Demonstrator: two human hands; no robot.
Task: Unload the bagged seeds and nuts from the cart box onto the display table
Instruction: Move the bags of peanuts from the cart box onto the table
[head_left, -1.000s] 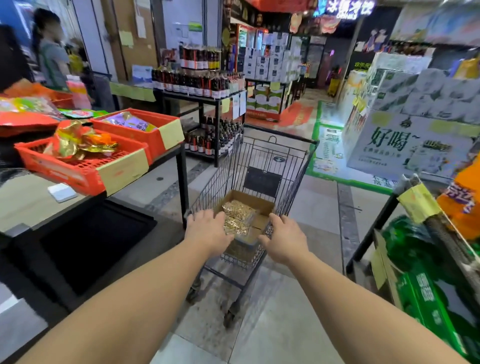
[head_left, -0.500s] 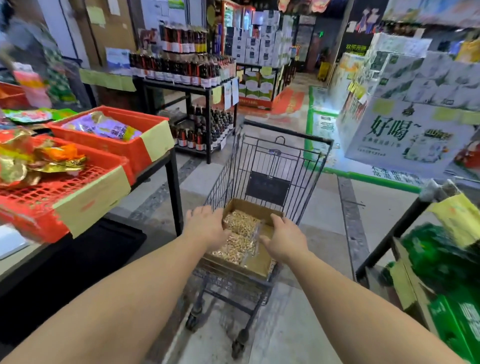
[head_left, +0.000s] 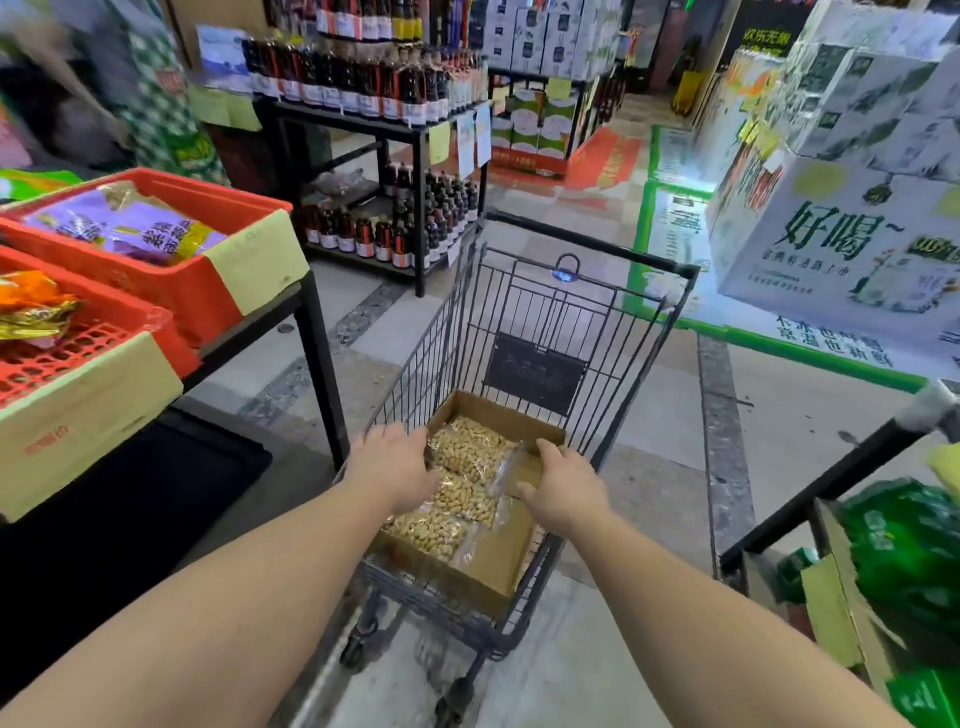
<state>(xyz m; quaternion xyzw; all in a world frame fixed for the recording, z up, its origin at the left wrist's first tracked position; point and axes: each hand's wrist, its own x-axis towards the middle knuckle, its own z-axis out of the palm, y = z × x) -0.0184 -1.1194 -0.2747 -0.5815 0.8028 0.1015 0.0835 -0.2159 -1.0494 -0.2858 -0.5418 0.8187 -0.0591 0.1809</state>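
Observation:
A brown cardboard box (head_left: 493, 564) sits in the wire shopping cart (head_left: 524, 296) just ahead of me. Several clear bags of peanuts (head_left: 467, 452) lie inside it, along its left side. My left hand (head_left: 395, 467) reaches over the box's left wall, palm down with fingers straight, resting on the bags. My right hand (head_left: 566, 488) is inside the box on the right. Its thumb is beside a raised clear plastic edge of a bag, and I see no closed grip. The black-framed display table (head_left: 249, 332) stands to my left.
Two red crates (head_left: 208, 291) with yellow price cards hold purple and gold snack packs on the table. Behind the cart stands a bottle rack (head_left: 395, 119). Stacked white drink cartons (head_left: 831, 234) are at the right, and a low stand with green packs (head_left: 909, 561) at the near right.
I have come closer to the cart. Both hands moved from the cart's near rim into the box and now lie over the peanut bags. The table slid left in view.

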